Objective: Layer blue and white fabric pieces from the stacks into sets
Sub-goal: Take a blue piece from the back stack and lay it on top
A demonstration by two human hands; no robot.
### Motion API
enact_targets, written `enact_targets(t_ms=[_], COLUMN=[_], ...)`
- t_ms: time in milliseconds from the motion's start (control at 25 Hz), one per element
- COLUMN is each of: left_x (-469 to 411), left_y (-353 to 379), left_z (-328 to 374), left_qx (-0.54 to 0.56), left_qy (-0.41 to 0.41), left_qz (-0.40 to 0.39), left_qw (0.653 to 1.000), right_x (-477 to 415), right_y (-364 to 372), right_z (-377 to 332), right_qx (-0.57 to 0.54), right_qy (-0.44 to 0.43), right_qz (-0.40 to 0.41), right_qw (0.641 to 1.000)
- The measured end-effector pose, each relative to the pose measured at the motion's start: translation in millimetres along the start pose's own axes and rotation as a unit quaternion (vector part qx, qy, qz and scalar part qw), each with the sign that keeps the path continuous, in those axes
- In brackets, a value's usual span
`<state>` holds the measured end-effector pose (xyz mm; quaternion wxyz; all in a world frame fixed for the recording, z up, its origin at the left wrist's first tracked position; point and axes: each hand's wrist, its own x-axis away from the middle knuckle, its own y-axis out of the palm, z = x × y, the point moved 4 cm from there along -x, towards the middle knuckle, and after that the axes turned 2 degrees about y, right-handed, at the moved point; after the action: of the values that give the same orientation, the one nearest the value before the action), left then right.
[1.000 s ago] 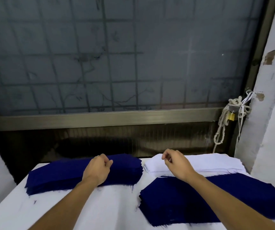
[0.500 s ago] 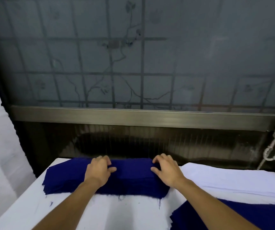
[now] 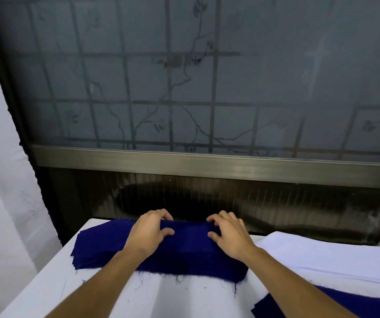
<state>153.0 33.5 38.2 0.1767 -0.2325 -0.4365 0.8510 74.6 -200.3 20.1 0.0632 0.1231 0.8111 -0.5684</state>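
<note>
Step in hand, as judged from the pose: separating a blue piece. On the white-covered table (image 3: 115, 294) the blue fabric stack (image 3: 102, 251) lies at the left rear. It is deep navy and many plies thick, with frayed threads along its near edge. The left hand (image 3: 149, 232) hooks its fingers over the stack's far edge, thumb on top. The right hand (image 3: 229, 237), just beside it, clamps the same edge with arched fingers. The next move probably calls for peeling one ply free without dragging those beneath. Rightward lie the white fabric stack (image 3: 322, 255) and a second blue stack (image 3: 368, 306).
</note>
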Motion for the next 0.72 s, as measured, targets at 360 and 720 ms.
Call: enact_targets(t_ms=[360,720], left_x=[4.8,28.1], left_y=[-19.1,-73.8], left_z=[4.4,-40.9], left_qx=[-0.036,-0.080], left_qy=[0.074,-0.014], left_qz=[-0.038,-0.058], left_qw=[0.996,0.995], right_x=[-4.3,27.4], right_y=[-4.5,-61.8], right_z=[-16.1,33.2], right_qx=[0.019,0.006], right_qy=[-0.060,0.042], right_qz=[0.012,0.037], right_qw=[0.998,0.998])
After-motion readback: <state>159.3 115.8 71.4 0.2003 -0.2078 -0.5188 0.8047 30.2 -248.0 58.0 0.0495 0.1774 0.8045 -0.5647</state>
